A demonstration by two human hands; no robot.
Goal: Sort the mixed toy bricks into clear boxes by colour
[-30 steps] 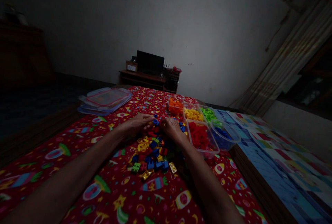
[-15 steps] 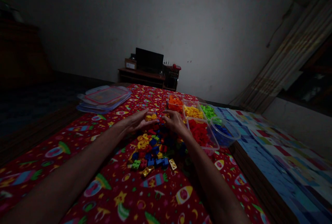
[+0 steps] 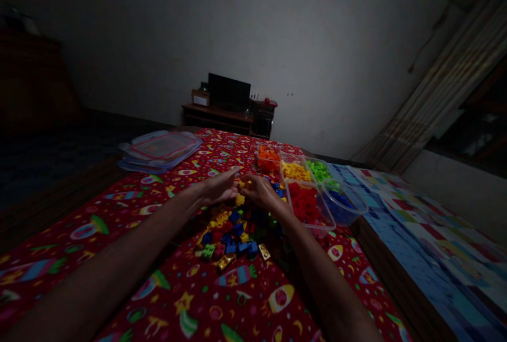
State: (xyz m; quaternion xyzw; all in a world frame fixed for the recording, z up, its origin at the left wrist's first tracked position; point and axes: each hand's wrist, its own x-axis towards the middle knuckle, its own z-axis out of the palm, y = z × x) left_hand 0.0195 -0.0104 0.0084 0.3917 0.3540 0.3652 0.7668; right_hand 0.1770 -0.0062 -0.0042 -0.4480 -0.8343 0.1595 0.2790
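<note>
My left hand (image 3: 219, 188) is cupped just above the far part of a mixed pile of toy building bricks (image 3: 237, 228), thumb up, with yellow bricks (image 3: 240, 200) held at its fingers. Close against it from the right comes my right hand (image 3: 259, 192), its fingers bent and closed on a yellow brick at the left hand's fingertips. Parts of these yellow bricks are hidden by the fingers. The pile holds blue, red, yellow and green bricks. At its near edge lie a golden-yellow brick (image 3: 225, 262) and a pale yellow one (image 3: 264, 251).
Right of the pile stand clear tubs sorted by colour: orange bricks (image 3: 268, 158), yellow bricks (image 3: 296, 172), green bricks (image 3: 318, 171), red bricks (image 3: 304, 202) and a round tub (image 3: 350, 215) with blue ones. Stacked lids (image 3: 160, 151) lie at the left on the red patterned cloth (image 3: 170, 299).
My right hand has moved left to meet my left hand, and the gap between them has closed. The yellow bricks at the left fingers have shifted and now sit between both hands.
</note>
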